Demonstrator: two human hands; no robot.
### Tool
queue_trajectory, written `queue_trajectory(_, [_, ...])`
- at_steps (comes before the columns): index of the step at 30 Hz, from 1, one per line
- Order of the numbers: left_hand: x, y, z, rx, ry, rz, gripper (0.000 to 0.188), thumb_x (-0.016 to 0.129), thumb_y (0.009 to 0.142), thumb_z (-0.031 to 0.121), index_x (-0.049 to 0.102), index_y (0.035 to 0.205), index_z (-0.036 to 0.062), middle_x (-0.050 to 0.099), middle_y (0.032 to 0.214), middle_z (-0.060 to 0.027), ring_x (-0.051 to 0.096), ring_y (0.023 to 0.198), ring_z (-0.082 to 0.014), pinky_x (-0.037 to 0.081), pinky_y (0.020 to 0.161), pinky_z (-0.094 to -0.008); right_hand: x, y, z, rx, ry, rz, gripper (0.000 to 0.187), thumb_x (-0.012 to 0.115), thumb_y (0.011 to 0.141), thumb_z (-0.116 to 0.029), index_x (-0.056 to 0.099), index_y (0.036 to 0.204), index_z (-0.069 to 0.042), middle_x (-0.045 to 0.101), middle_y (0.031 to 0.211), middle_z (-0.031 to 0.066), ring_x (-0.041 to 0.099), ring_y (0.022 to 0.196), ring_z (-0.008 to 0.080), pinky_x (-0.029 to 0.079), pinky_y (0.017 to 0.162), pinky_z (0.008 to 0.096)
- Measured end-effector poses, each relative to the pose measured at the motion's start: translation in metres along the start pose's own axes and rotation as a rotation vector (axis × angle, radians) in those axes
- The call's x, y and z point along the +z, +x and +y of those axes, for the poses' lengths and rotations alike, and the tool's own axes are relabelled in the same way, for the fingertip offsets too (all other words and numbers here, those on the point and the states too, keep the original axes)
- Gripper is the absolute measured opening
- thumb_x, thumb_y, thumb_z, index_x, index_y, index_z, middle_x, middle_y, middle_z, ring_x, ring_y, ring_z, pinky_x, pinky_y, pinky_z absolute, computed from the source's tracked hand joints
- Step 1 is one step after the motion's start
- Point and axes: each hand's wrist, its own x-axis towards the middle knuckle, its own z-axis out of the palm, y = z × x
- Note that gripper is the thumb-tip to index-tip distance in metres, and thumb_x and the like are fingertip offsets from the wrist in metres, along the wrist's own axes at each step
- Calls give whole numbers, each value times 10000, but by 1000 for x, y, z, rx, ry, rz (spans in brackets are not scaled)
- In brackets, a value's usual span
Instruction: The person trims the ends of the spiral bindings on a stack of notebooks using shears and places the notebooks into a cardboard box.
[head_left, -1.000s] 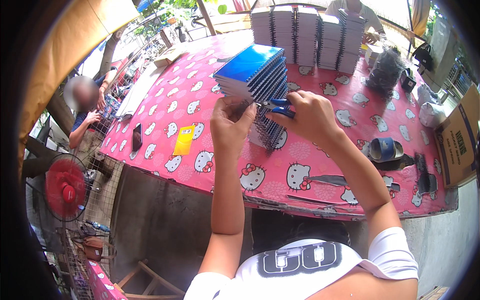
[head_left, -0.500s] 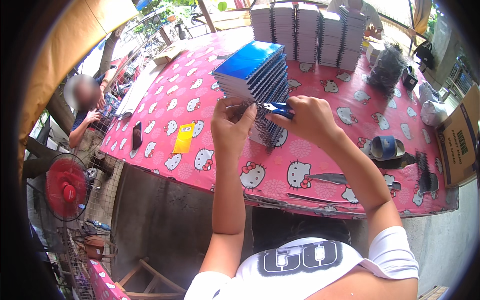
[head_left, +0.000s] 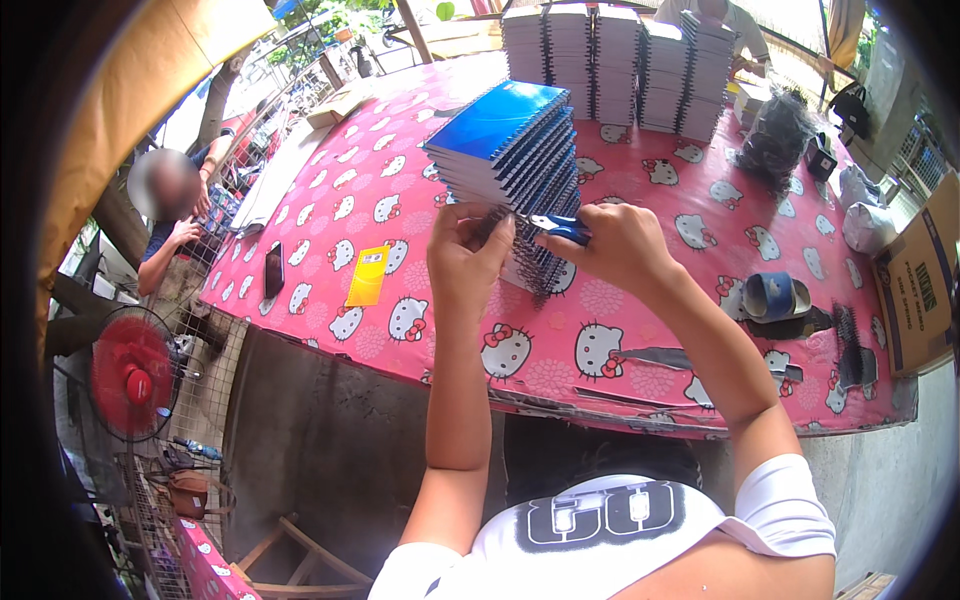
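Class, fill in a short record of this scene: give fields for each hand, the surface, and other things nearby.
Left hand: fingers on the wire coil edge of the stack of blue-covered spiral notebooks
Right hand: grips a small blue-handled tool at the coils
Surface: table with pink cartoon-cat patterned cloth
Nearby: yellow card, black phone, red fan
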Motion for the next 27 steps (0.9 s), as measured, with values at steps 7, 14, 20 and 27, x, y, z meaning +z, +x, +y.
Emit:
queue_trajectory(7, [4,-5,4,-76,25,17,369,790,768,111,541,1018,2,648,790,-83,548,566,-80,415,453,-210,7,-11,18,-235,-104,440,557,662,764,-589,645,734,-32,648,642,128,668,627,279,522,569,389])
queue_trajectory(14, [-2,-1,-12,-29,14,24,359,783,772,103,536,1011,2,644,784,-79,561,584,-75,435,461,-216,-4,-5,-5,110,48,-213,592,669,751,-595,642,792,-6,653,784,154,665,748,296,527,675,391])
queue_trajectory(20, [-3,-5,-7,-144,-36,23,353,777,775,98,542,1018,-1,648,787,-87,569,589,-87,438,468,-217,13,-20,15,-47,-51,147,600,662,755,-593,638,798,5,652,804,157,664,764,295,526,689,391])
queue_trajectory(27, [-3,-4,-16,-102,-2,9,366,771,774,86,540,1039,-14,651,795,-99,576,586,-103,449,482,-218,3,-5,-4,70,30,-160,582,668,756,-580,636,814,-1,650,825,150,653,798,289,513,737,391])
